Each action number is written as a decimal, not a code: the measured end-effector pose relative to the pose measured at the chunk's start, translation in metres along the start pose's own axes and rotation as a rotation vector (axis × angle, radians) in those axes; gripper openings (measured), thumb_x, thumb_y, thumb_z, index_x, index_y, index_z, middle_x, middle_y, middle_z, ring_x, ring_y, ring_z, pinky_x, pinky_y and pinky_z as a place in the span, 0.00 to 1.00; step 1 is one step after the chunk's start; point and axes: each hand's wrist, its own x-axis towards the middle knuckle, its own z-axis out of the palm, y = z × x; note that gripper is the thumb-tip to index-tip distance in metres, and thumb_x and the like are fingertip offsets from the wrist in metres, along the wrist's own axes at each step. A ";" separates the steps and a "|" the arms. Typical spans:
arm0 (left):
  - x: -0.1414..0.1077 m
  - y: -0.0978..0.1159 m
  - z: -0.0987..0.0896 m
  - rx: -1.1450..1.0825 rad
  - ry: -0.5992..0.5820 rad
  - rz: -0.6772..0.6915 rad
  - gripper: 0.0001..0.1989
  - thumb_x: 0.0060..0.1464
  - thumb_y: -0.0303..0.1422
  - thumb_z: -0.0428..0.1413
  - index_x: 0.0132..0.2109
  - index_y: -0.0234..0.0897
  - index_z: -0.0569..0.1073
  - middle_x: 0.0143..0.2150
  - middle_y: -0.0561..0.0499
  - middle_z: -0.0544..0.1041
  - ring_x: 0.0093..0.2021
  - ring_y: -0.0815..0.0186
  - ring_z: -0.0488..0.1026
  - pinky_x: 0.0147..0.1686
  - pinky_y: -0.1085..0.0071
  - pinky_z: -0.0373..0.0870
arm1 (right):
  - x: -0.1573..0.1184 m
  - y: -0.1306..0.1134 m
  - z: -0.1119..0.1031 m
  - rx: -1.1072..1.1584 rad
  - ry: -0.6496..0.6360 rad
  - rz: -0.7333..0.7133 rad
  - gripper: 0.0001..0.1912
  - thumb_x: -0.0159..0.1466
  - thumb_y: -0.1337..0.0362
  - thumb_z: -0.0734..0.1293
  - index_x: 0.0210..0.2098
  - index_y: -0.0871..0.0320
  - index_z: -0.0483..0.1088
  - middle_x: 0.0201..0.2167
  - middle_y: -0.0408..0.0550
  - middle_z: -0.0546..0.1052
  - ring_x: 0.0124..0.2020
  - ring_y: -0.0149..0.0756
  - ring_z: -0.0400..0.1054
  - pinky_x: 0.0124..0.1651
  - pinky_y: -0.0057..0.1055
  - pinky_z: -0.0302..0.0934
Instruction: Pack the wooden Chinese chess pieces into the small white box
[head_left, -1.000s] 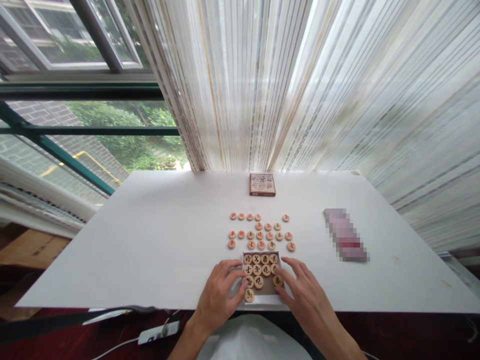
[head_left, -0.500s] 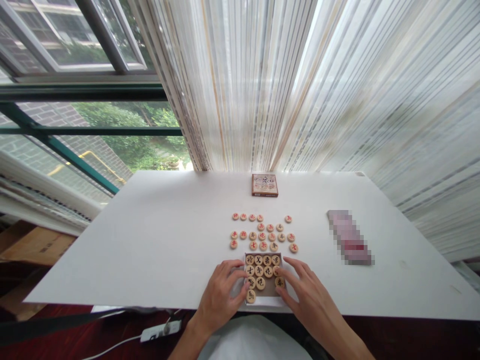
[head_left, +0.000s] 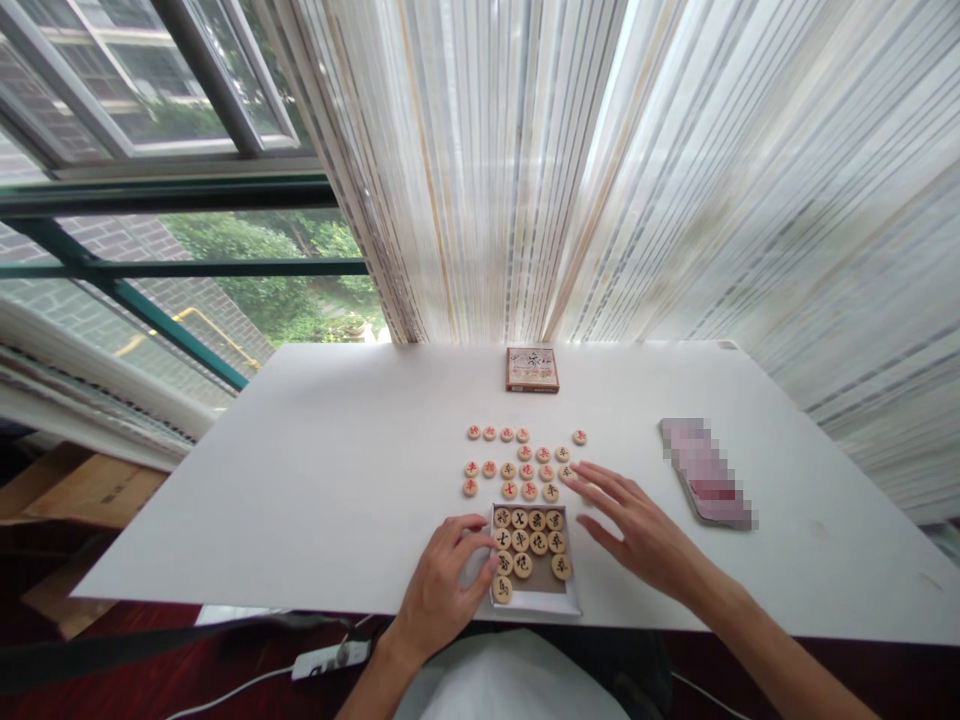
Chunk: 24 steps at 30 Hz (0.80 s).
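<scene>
A shallow open box near the table's front edge holds several round wooden Chinese chess pieces with black characters. Bare box floor shows at its lower right. My left hand is at the box's left wall, with its curved fingertips and thumb touching the rim, fingers apart. Beyond the box, red and black Chinese chess pieces lie in loose rows on the table. My right hand is stretched out beside their right end, fingers spread, fingertips by a black piece. It covers part of the rows there.
A flat box lid with printed characters lies at the back of the white table. To the right is a blurred pinkish item. String curtains hang behind the table. Below its front edge is a power strip.
My right hand has left the box's right side and moved forward to the right end of the loose pieces. My left hand stays at the box's left wall. The view has shifted slightly.
</scene>
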 end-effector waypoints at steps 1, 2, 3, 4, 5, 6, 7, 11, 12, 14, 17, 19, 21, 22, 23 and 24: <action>0.000 0.000 0.000 -0.004 -0.002 -0.005 0.07 0.64 0.30 0.56 0.48 0.41 0.75 0.54 0.43 0.73 0.56 0.57 0.72 0.56 0.55 0.74 | 0.005 0.008 -0.004 -0.015 0.011 -0.008 0.27 0.73 0.67 0.61 0.69 0.49 0.59 0.67 0.51 0.67 0.69 0.43 0.59 0.66 0.46 0.63; 0.000 0.000 0.000 -0.007 -0.003 -0.009 0.07 0.64 0.30 0.56 0.49 0.41 0.75 0.54 0.43 0.73 0.56 0.57 0.72 0.56 0.56 0.74 | 0.010 0.017 -0.006 -0.030 0.031 -0.017 0.27 0.73 0.70 0.59 0.69 0.49 0.58 0.67 0.50 0.68 0.69 0.42 0.59 0.66 0.46 0.63; 0.000 0.000 0.000 -0.010 -0.001 -0.010 0.07 0.64 0.30 0.56 0.48 0.41 0.76 0.53 0.43 0.73 0.56 0.57 0.72 0.56 0.56 0.74 | 0.014 0.026 -0.009 -0.041 0.026 -0.020 0.28 0.72 0.73 0.57 0.70 0.50 0.58 0.67 0.50 0.67 0.69 0.41 0.59 0.66 0.46 0.62; 0.000 0.000 0.001 -0.012 0.003 -0.011 0.07 0.64 0.30 0.56 0.48 0.41 0.76 0.53 0.43 0.73 0.55 0.57 0.72 0.56 0.56 0.74 | 0.019 0.034 -0.010 -0.050 0.035 -0.018 0.30 0.71 0.75 0.55 0.69 0.50 0.59 0.67 0.50 0.68 0.69 0.40 0.60 0.66 0.46 0.63; 0.000 0.000 0.001 -0.012 0.007 -0.011 0.07 0.64 0.30 0.56 0.48 0.42 0.76 0.53 0.44 0.73 0.55 0.57 0.72 0.56 0.56 0.74 | 0.023 0.042 -0.011 -0.060 0.041 -0.020 0.32 0.70 0.78 0.54 0.69 0.50 0.60 0.66 0.49 0.69 0.68 0.40 0.61 0.65 0.46 0.63; 0.000 0.000 0.001 -0.013 0.011 -0.011 0.07 0.64 0.30 0.56 0.48 0.42 0.76 0.53 0.44 0.73 0.55 0.57 0.72 0.56 0.56 0.74 | 0.027 0.049 -0.011 -0.067 0.047 -0.016 0.33 0.68 0.79 0.54 0.68 0.50 0.61 0.65 0.49 0.70 0.67 0.39 0.62 0.65 0.45 0.64; 0.000 0.000 0.001 -0.013 0.015 -0.009 0.07 0.64 0.30 0.56 0.48 0.42 0.76 0.53 0.44 0.73 0.55 0.57 0.72 0.56 0.56 0.75 | 0.031 0.055 -0.011 -0.077 0.045 -0.014 0.33 0.67 0.80 0.54 0.67 0.51 0.62 0.65 0.49 0.71 0.67 0.39 0.63 0.65 0.45 0.64; 0.001 0.001 -0.001 -0.015 0.014 -0.001 0.08 0.64 0.30 0.56 0.48 0.42 0.76 0.53 0.43 0.74 0.55 0.56 0.72 0.55 0.56 0.75 | 0.042 0.067 -0.012 -0.112 0.066 0.007 0.33 0.66 0.81 0.53 0.66 0.53 0.64 0.63 0.51 0.72 0.65 0.40 0.65 0.64 0.46 0.64; 0.001 0.002 -0.001 -0.015 0.013 0.002 0.08 0.64 0.30 0.56 0.48 0.42 0.76 0.52 0.43 0.74 0.55 0.56 0.73 0.55 0.56 0.75 | 0.044 0.067 -0.012 -0.113 0.069 0.012 0.33 0.66 0.81 0.53 0.66 0.53 0.64 0.63 0.51 0.72 0.65 0.40 0.65 0.64 0.46 0.64; 0.001 0.002 -0.002 -0.015 0.011 0.003 0.07 0.64 0.30 0.56 0.48 0.42 0.76 0.52 0.44 0.74 0.55 0.56 0.73 0.55 0.56 0.75 | 0.046 0.066 -0.013 -0.107 0.067 0.010 0.33 0.67 0.80 0.53 0.66 0.53 0.64 0.63 0.51 0.72 0.65 0.40 0.65 0.64 0.46 0.64; 0.001 0.002 -0.002 -0.017 0.010 0.005 0.08 0.64 0.29 0.56 0.48 0.42 0.76 0.52 0.44 0.74 0.55 0.56 0.73 0.55 0.56 0.75 | 0.047 0.059 -0.014 -0.096 0.049 -0.008 0.32 0.67 0.80 0.53 0.66 0.55 0.64 0.63 0.51 0.72 0.66 0.40 0.64 0.64 0.46 0.64; 0.001 0.002 -0.002 -0.017 0.014 0.007 0.08 0.64 0.29 0.56 0.48 0.42 0.76 0.52 0.44 0.74 0.55 0.56 0.73 0.55 0.56 0.75 | 0.048 0.050 -0.012 -0.085 0.019 -0.027 0.32 0.66 0.81 0.53 0.66 0.55 0.64 0.64 0.51 0.71 0.67 0.40 0.63 0.64 0.46 0.64; 0.001 0.002 -0.002 -0.015 0.016 0.007 0.07 0.63 0.29 0.56 0.47 0.42 0.76 0.52 0.44 0.74 0.54 0.56 0.73 0.54 0.56 0.75 | 0.049 0.039 -0.010 -0.068 -0.031 -0.060 0.34 0.66 0.81 0.55 0.68 0.54 0.62 0.65 0.50 0.70 0.68 0.40 0.62 0.65 0.46 0.63; 0.001 0.002 -0.002 -0.012 0.015 0.007 0.07 0.63 0.29 0.56 0.47 0.42 0.76 0.52 0.44 0.74 0.54 0.57 0.73 0.54 0.57 0.75 | 0.051 0.033 -0.008 -0.060 -0.063 -0.086 0.35 0.65 0.81 0.55 0.68 0.53 0.61 0.66 0.50 0.69 0.68 0.40 0.61 0.65 0.47 0.62; 0.001 0.002 -0.002 -0.010 0.013 0.008 0.07 0.63 0.29 0.56 0.47 0.42 0.76 0.52 0.45 0.74 0.54 0.57 0.73 0.54 0.57 0.75 | 0.052 0.028 -0.007 -0.055 -0.097 -0.116 0.36 0.65 0.81 0.55 0.69 0.52 0.60 0.66 0.49 0.69 0.69 0.40 0.60 0.66 0.48 0.61; 0.001 0.002 -0.002 -0.010 0.011 0.009 0.07 0.63 0.29 0.56 0.47 0.42 0.76 0.52 0.45 0.74 0.54 0.57 0.73 0.54 0.57 0.75 | 0.054 0.023 -0.005 -0.054 -0.123 -0.137 0.37 0.64 0.82 0.55 0.69 0.51 0.59 0.66 0.48 0.69 0.69 0.40 0.60 0.67 0.50 0.59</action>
